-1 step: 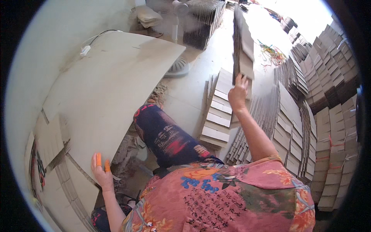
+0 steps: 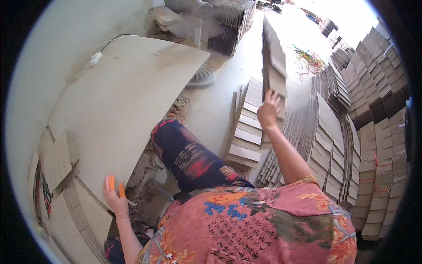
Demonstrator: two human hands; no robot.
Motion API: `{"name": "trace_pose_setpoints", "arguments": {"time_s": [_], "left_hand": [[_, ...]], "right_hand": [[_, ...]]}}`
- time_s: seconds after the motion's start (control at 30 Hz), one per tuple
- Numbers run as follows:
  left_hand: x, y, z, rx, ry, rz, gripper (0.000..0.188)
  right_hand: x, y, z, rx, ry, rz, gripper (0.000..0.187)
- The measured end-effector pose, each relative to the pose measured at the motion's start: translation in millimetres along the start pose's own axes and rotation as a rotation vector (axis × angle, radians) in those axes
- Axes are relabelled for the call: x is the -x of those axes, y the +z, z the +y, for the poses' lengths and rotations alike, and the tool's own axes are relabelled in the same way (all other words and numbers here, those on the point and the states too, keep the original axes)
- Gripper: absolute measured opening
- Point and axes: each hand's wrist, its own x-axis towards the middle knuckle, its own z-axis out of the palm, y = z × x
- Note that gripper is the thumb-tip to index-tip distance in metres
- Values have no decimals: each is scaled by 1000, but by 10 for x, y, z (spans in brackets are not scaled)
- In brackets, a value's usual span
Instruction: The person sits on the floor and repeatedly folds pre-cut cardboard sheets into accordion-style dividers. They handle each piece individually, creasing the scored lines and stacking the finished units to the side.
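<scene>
My right hand grips the near end of a bundle of cardboard strips, its fingers lying over the pale face. The thumb is hidden. The bundle stands out ahead of me, slightly blurred, beside a fanned row of slotted cardboard pieces. At the left, my left hand is open at the near edge of a large pale board tabletop. Orange covers sit on two of its fingers, and nothing is held in it.
Several cardboard stacks line the floor at right, with taller tied piles behind. A pedestal fan stands beyond the tabletop near a dark cardboard stack. Coloured straps lie tangled on the floor. A white plug rests on the tabletop.
My right hand and the cardboard bundle have moved slightly toward me and a little left. My left hand has barely moved.
</scene>
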Motion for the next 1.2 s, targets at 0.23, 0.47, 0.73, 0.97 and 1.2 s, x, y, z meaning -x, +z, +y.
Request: {"name": "trace_pose_setpoints", "arguments": {"time_s": [0.23, 0.47, 0.73, 0.97, 1.2], "left_hand": [[-21, 10, 30, -38, 12, -12, 41], [46, 91, -133, -61, 13, 12, 40], [-9, 65, -40, -78, 76, 3, 37], [-11, 51, -15, -126, 52, -15, 37], [-6, 86, -37, -86, 64, 5, 39]], "right_hand": [[363, 1504, 330, 67, 453, -614, 45], [198, 1586, -15, 67, 550, -528, 46], [363, 1860, -19, -43, 545, -645, 56], [697, 1655, 134, 363, -184, -709, 61], [982, 1860, 341, 544, -878, -899, 62]]}}
